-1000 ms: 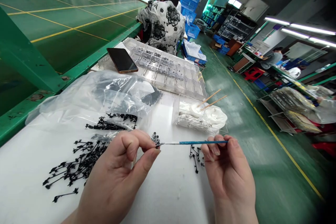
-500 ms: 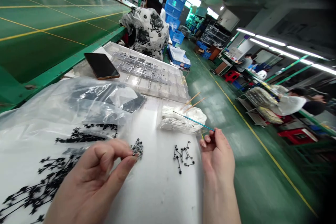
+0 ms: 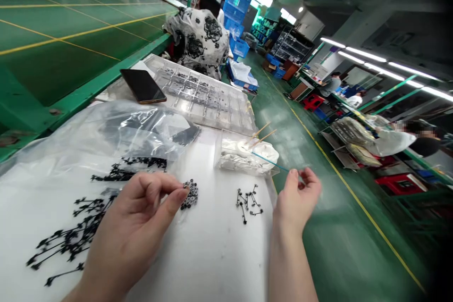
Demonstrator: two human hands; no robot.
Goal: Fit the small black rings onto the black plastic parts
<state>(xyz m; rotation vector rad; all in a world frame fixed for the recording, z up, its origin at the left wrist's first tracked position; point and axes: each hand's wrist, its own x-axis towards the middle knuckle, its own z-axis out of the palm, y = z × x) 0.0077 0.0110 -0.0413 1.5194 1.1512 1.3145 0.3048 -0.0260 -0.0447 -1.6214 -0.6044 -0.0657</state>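
Note:
My right hand (image 3: 300,193) pinches a thin blue stick (image 3: 269,162). The stick slants left, its far end over white material (image 3: 244,147) in a clear plastic box (image 3: 226,168). My left hand (image 3: 148,217) is closed, with thumb and forefinger pressed together; whatever is between them is too small or hidden to tell. Just beyond those fingertips lies a pile of small black and grey rings (image 3: 193,194). Several short black rod-like parts (image 3: 245,207) lie between the hands. Longer black stalk-like parts (image 3: 67,240) spread to the left, partly behind my left hand.
A phone (image 3: 143,86) lies beside a compartment tray (image 3: 208,99) of small parts. A clear plastic bag (image 3: 106,127) covers the back left of the white work surface (image 3: 219,255). Two wooden sticks (image 3: 260,133) poke from the box. A person in a flowered top (image 3: 203,40) sits ahead.
My right hand has turned and shifted slightly right and up, and the blue stick's tip now meets the white material. My left hand keeps its pinch; the view has shifted a little.

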